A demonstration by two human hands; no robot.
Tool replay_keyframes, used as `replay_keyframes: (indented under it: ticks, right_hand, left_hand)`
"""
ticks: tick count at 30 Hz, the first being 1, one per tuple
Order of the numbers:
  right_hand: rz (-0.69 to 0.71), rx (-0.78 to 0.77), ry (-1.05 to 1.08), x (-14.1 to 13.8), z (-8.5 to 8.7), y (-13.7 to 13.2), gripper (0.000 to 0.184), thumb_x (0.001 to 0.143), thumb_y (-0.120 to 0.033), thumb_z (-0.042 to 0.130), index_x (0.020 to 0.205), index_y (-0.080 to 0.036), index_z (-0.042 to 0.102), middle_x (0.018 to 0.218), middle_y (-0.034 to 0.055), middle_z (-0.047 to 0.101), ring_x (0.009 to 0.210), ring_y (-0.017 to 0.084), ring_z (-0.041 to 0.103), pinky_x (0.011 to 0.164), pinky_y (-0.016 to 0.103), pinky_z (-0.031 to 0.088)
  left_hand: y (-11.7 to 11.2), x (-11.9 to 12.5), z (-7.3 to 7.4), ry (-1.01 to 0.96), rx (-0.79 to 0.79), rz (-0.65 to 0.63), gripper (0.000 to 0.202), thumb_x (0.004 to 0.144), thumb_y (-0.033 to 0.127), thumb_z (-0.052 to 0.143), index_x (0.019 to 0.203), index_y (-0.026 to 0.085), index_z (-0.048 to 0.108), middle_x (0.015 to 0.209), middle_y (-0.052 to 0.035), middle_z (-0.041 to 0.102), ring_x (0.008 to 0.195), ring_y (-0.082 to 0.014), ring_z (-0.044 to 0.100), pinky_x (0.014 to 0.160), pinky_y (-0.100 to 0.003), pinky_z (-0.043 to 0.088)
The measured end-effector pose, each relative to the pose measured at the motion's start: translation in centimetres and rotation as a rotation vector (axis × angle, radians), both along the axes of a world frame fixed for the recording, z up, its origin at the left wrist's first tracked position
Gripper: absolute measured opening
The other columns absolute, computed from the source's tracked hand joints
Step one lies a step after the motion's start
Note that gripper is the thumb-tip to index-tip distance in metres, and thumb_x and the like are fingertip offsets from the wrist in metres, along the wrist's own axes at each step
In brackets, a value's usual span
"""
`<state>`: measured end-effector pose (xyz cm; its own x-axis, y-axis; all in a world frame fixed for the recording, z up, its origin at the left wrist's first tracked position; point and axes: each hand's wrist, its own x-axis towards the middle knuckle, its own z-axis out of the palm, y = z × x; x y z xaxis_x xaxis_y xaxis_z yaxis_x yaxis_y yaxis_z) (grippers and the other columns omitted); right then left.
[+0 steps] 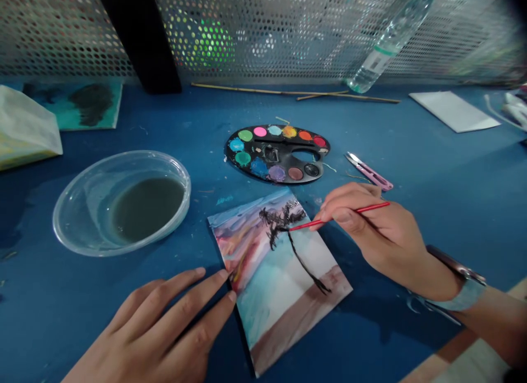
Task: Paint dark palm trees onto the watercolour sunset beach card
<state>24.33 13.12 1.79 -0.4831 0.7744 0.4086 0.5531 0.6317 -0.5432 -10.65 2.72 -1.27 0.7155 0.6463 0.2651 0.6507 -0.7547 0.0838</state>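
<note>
A small painted card (pixel 275 279) lies on the blue table, showing a black palm tree over a blue, pink and brown background. My right hand (pixel 373 229) pinches a thin red paintbrush (pixel 341 215), its tip touching the tree's black crown. My left hand (pixel 164 328) lies flat with fingers stretched out, fingertips pressing the card's left edge. A black oval watercolour palette (pixel 278 152) with several coloured pans sits just behind the card.
A clear plastic bowl of murky water (pixel 123 202) stands at the left. Pink snips (pixel 368 172) lie right of the palette. A plastic bottle (pixel 389 40) leans on the perforated metal screen, with thin sticks (pixel 288 92), white paper (pixel 455 111) and another painting (pixel 86 103) behind.
</note>
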Motion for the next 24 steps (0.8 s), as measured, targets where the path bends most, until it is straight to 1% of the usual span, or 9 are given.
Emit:
replay_keyframes:
  ticks: [2,5,8,10,12,15,19,21,24]
  right_hand:
    - [-0.029,0.016,0.005,0.06,0.16,-0.04,0.019,0.105,-0.022,0.053,0.094,-0.028,0.068,0.09,-0.0075,0.074,0.091,0.011,0.066,0.09,0.035,0.039]
    - [-0.049,0.055,0.067,0.1,0.38,-0.16,0.021,0.105,-0.02,0.052,0.094,-0.028,0.069,0.087,-0.007,0.076,0.09,0.013,0.067,0.09,0.036,0.041]
    - [-0.051,0.092,0.106,0.16,0.44,-0.37,0.019,0.103,-0.019,0.054,0.095,-0.028,0.069,0.086,-0.005,0.076,0.089,0.015,0.067,0.089,0.037,0.043]
    - [-0.041,0.095,0.077,0.21,0.45,-0.49,0.018,0.103,-0.02,0.055,0.095,-0.028,0.069,0.087,-0.0043,0.076,0.089,0.016,0.068,0.088,0.039,0.042]
    - [-0.026,0.086,0.023,0.25,0.48,-0.53,0.018,0.103,-0.022,0.054,0.096,-0.029,0.069,0.088,-0.0043,0.076,0.088,0.017,0.069,0.086,0.04,0.041]
    - [-0.008,0.051,-0.037,0.29,0.57,-0.43,0.019,0.104,-0.023,0.053,0.092,-0.028,0.067,0.087,-0.0043,0.076,0.088,0.018,0.069,0.084,0.041,0.041]
    - [-0.036,0.079,0.002,0.27,0.7,-0.35,0.019,0.103,-0.02,0.053,0.095,-0.028,0.068,0.087,-0.0042,0.077,0.087,0.018,0.071,0.087,0.042,0.041]
    - [-0.04,0.093,0.014,0.23,0.74,-0.4,0.02,0.103,-0.019,0.053,0.097,-0.03,0.069,0.089,-0.004,0.077,0.088,0.018,0.071,0.086,0.041,0.041]
    - [-0.058,0.072,0.02,0.18,0.76,-0.5,0.02,0.103,-0.021,0.053,0.096,-0.03,0.069,0.088,-0.0045,0.076,0.088,0.017,0.07,0.087,0.041,0.041]
  left_hand:
    - [0.28,-0.23,0.18,0.023,0.015,-0.031,0.066,0.091,0.018,0.056,0.156,0.03,0.05,0.156,0.0024,0.056,0.132,-0.0224,0.058,0.102,-0.033,0.046]
    - [0.48,-0.31,0.24,0.033,0.016,-0.041,0.069,0.088,0.015,0.057,0.155,0.028,0.05,0.159,0.0017,0.054,0.133,-0.0239,0.057,0.102,-0.035,0.045]
    - [0.44,-0.19,0.1,0.037,0.01,-0.048,0.075,0.084,0.014,0.057,0.158,0.025,0.047,0.162,-0.001,0.05,0.132,-0.0259,0.055,0.101,-0.039,0.042]
    - [0.42,-0.13,0.07,0.043,0.006,-0.052,0.078,0.084,0.013,0.057,0.16,0.024,0.044,0.163,-0.0018,0.048,0.133,-0.0263,0.054,0.101,-0.04,0.041]
    - [0.46,-0.12,0.12,0.05,-0.001,-0.051,0.077,0.085,0.014,0.058,0.16,0.025,0.043,0.162,-0.001,0.049,0.134,-0.026,0.053,0.102,-0.04,0.041]
    - [0.57,-0.18,0.28,0.04,0.003,-0.049,0.072,0.088,0.016,0.057,0.158,0.027,0.046,0.159,0.0013,0.053,0.134,-0.0246,0.055,0.101,-0.038,0.044]
    - [0.65,-0.31,0.37,0.017,0.007,-0.046,0.066,0.09,0.015,0.057,0.155,0.029,0.051,0.154,0.0025,0.058,0.134,-0.0223,0.057,0.101,-0.033,0.048]
    - [0.62,-0.36,0.34,0.01,0.003,-0.043,0.065,0.091,0.016,0.058,0.154,0.029,0.051,0.153,0.0024,0.059,0.134,-0.0216,0.058,0.102,-0.032,0.049]
    - [0.51,-0.39,0.27,0.005,-0.004,-0.033,0.065,0.092,0.018,0.058,0.155,0.03,0.051,0.153,0.0021,0.06,0.132,-0.0213,0.06,0.103,-0.031,0.049]
